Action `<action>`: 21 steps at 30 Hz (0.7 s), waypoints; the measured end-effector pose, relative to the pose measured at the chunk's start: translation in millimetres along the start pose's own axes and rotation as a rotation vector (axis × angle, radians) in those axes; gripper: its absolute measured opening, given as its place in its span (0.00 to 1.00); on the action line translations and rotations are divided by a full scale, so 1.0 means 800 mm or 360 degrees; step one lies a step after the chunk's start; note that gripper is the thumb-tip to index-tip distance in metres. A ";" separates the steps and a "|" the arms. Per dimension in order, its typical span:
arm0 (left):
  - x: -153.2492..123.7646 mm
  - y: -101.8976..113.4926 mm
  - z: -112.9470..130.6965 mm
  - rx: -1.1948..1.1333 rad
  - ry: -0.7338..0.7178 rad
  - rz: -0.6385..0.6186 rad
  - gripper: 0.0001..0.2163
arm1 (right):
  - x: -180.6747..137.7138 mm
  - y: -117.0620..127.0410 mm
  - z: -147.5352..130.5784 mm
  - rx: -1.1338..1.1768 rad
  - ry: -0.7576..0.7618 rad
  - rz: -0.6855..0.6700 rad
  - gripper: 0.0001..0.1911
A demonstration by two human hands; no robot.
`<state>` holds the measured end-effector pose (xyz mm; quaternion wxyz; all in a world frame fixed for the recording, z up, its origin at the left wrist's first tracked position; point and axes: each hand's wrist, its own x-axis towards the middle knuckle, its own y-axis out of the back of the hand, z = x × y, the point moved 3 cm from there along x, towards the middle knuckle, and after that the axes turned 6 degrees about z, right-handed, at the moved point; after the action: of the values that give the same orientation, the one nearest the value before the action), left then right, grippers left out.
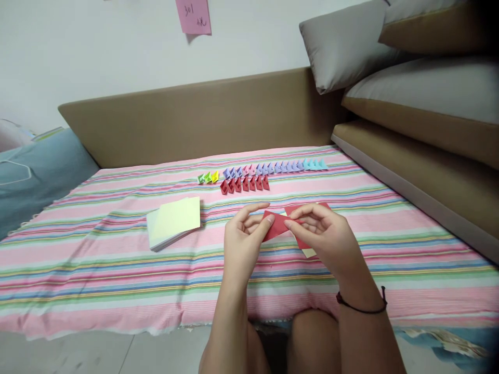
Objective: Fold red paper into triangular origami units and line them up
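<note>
Red paper (276, 227) is pinched at its left by the left hand (245, 235) and at its right by the right hand (326, 232), above the striped cloth (117, 280), between front and back edges. Nearer the back edge, dark red origami pieces (245, 184) stand in one row.

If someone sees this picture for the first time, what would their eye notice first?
Probably the rows of folded paper pieces, the front row red, towards the back of the striped cloth. Then the left hand and right hand, holding red paper nearer the viewer. Left of them lies a pale paper stack.
</note>
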<state>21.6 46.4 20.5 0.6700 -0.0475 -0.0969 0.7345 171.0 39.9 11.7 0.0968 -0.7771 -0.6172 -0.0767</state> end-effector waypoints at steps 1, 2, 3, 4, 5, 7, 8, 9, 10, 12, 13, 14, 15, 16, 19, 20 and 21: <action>0.000 0.000 -0.001 -0.0020 0.0017 0.0035 0.16 | 0.001 0.000 0.001 0.0051 -0.0056 0.0007 0.13; 0.000 0.001 -0.001 -0.0042 0.0031 0.0071 0.17 | 0.001 -0.002 0.003 0.0104 -0.0119 -0.0004 0.15; 0.000 0.001 -0.002 -0.0065 0.0041 0.0104 0.17 | 0.001 -0.004 0.004 0.0147 -0.0185 -0.0045 0.16; 0.000 0.001 -0.003 -0.0086 0.0047 0.0132 0.18 | 0.000 -0.007 0.005 0.0173 -0.0250 -0.0107 0.16; 0.001 0.001 -0.004 -0.0103 0.0048 0.0155 0.17 | -0.001 -0.010 0.006 0.0184 -0.0312 -0.0172 0.16; 0.001 0.002 -0.005 -0.0123 0.0042 0.0182 0.17 | -0.002 -0.017 0.009 0.0195 -0.0399 -0.0266 0.15; 0.001 0.002 -0.005 -0.0126 0.0034 0.0194 0.17 | -0.003 -0.020 0.010 0.0200 -0.0426 -0.0284 0.16; 0.002 0.002 -0.005 -0.0128 0.0026 0.0205 0.17 | -0.003 -0.023 0.011 0.0208 -0.0450 -0.0292 0.16; 0.002 0.003 -0.005 -0.0128 0.0021 0.0215 0.17 | -0.003 -0.025 0.012 0.0217 -0.0465 -0.0291 0.17; 0.002 0.003 -0.005 -0.0131 0.0017 0.0233 0.16 | -0.002 -0.029 0.015 0.0214 -0.0467 -0.0267 0.17; 0.002 0.003 -0.005 -0.0135 0.0019 0.0241 0.16 | -0.001 -0.031 0.016 0.0203 -0.0453 -0.0237 0.18; 0.002 0.003 -0.005 -0.0139 0.0021 0.0250 0.16 | 0.000 -0.031 0.016 0.0190 -0.0428 -0.0203 0.18; 0.002 0.003 -0.005 -0.0144 0.0023 0.0264 0.16 | 0.000 -0.032 0.016 0.0178 -0.0396 -0.0172 0.18; 0.002 0.003 -0.005 -0.0148 0.0027 0.0279 0.16 | 0.001 -0.033 0.016 0.0168 -0.0362 -0.0149 0.17; 0.002 0.003 -0.005 -0.0161 0.0041 0.0309 0.16 | 0.000 -0.034 0.012 0.0157 -0.0296 -0.0129 0.17; 0.003 0.003 -0.005 -0.0171 0.0038 0.0312 0.16 | -0.001 -0.034 0.011 0.0164 -0.0294 -0.0129 0.17; 0.003 0.003 -0.006 -0.0183 0.0033 0.0312 0.16 | -0.001 -0.035 0.011 0.0178 -0.0306 -0.0133 0.17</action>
<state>19.7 49.0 15.7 0.5920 -0.1026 -0.1268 0.7892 143.8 47.4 4.7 0.0770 -0.7479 -0.6587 0.0286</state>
